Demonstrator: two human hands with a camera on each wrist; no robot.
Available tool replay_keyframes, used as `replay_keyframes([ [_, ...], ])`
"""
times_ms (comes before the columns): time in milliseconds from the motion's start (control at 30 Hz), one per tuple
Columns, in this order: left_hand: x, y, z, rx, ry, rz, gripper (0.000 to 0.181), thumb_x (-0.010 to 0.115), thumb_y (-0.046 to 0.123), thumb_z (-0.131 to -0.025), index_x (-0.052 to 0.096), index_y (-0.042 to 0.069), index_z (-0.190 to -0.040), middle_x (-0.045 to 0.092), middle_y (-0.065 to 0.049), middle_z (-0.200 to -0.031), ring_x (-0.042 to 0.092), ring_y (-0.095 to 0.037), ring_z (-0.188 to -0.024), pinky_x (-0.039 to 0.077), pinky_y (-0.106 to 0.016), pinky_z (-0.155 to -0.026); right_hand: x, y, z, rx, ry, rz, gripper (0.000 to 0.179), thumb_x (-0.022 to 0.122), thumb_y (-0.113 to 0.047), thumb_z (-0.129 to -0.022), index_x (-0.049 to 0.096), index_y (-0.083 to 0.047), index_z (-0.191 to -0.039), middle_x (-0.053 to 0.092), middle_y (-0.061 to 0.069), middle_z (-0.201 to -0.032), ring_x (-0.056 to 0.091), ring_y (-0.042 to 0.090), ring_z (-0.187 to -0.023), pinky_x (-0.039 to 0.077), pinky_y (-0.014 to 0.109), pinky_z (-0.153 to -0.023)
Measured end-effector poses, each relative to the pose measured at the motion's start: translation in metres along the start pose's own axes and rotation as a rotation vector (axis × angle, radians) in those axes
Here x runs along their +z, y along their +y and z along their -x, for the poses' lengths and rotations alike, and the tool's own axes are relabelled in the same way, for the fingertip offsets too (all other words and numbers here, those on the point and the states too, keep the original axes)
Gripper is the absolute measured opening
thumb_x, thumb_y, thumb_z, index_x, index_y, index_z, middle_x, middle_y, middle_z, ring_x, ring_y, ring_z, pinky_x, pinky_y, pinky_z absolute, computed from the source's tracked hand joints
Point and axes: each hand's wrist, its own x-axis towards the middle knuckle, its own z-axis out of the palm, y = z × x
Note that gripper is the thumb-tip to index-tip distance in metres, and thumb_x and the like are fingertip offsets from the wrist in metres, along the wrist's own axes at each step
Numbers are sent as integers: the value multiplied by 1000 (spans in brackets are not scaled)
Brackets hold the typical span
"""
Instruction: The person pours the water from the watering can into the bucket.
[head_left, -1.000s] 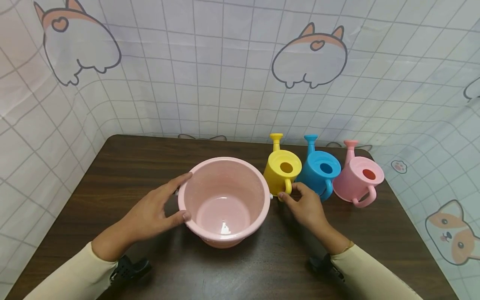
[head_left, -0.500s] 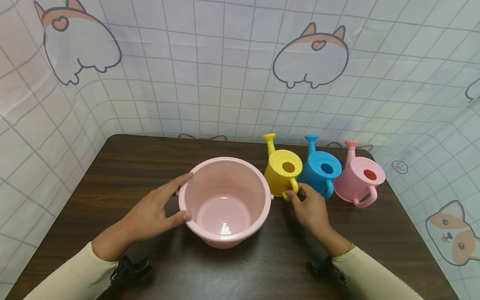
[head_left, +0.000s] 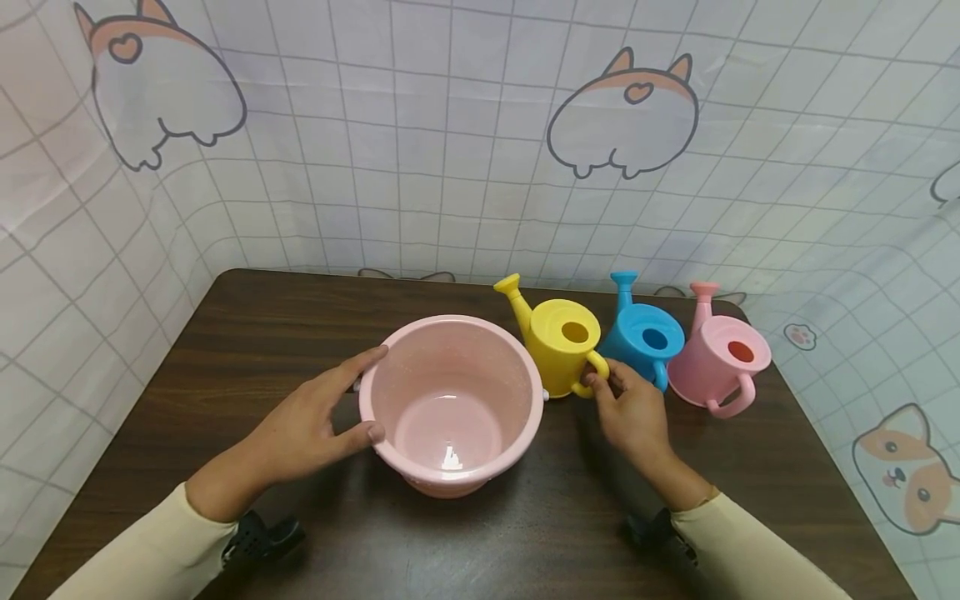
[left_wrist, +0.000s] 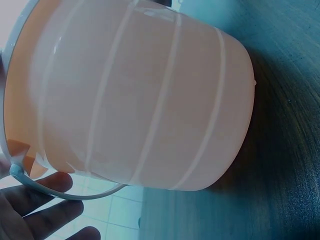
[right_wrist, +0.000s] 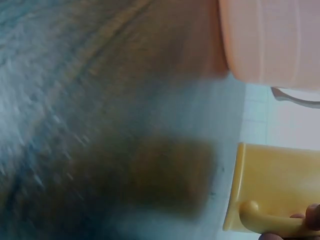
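A pink bucket (head_left: 450, 417) stands upright on the table, its inside showing nothing but a shiny bottom. My left hand (head_left: 300, 425) rests at its left rim, thumb and index fingertip on the edge, the other fingers (left_wrist: 55, 220) extended beside the bail handle (left_wrist: 85, 196). To the right of the bucket is a yellow watering can (head_left: 558, 350), spout angled to the left. My right hand (head_left: 633, 417) pinches the can's handle (right_wrist: 275, 222) between thumb and fingers. In the right wrist view its base sits apart from its shadow on the table.
A blue watering can (head_left: 643, 337) stands just right of the yellow one, close to my right knuckles. Beyond it is a pink watering can (head_left: 716, 367) near the right table edge. A tiled-pattern sheet (head_left: 465, 150) hangs behind the dark wooden table (head_left: 262, 333).
The yellow watering can has turned, its spout swinging left toward the bucket and its handle right. My right hand has shifted slightly right with the handle. My left hand and the bucket have stayed put.
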Motion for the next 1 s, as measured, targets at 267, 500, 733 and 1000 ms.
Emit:
replay_keyframes([
  [267, 0, 0, 0, -6, -1, -10, 86, 76, 41, -90, 31, 25, -162, 50, -10, -152, 59, -28, -124, 49, -57, -95, -24, -7, -7, -74, 28, 20, 32, 68, -18, -101, 68, 4, -125, 75, 19, -108, 74, 32, -97, 59, 47, -76],
  [500, -1, 0, -1, -8, -10, -7, 86, 76, 42, -90, 31, 25, -162, 49, -9, -153, 58, -28, -125, 49, -57, -96, -55, -16, -11, -96, 8, 75, 34, 66, -22, -102, 69, 2, -126, 75, 18, -108, 73, 32, -90, 58, 32, -65],
  [733, -2, 1, -1, -26, -28, -3, 87, 76, 42, -91, 30, 25, -162, 47, -10, -155, 55, -31, -130, 47, -59, -98, -84, -23, -13, -96, -6, 119, 35, 66, -26, -102, 69, -1, -127, 76, 17, -102, 66, 26, -74, 48, 25, -49],
  [1000, -2, 2, 0, -32, -34, 0, 86, 76, 42, -92, 29, 25, -162, 47, -10, -155, 56, -31, -130, 47, -59, -98, -103, -28, -14, -154, 35, 167, 31, 68, -23, -101, 70, -3, -124, 75, 11, -86, 62, 20, -69, 44, 25, -49],
])
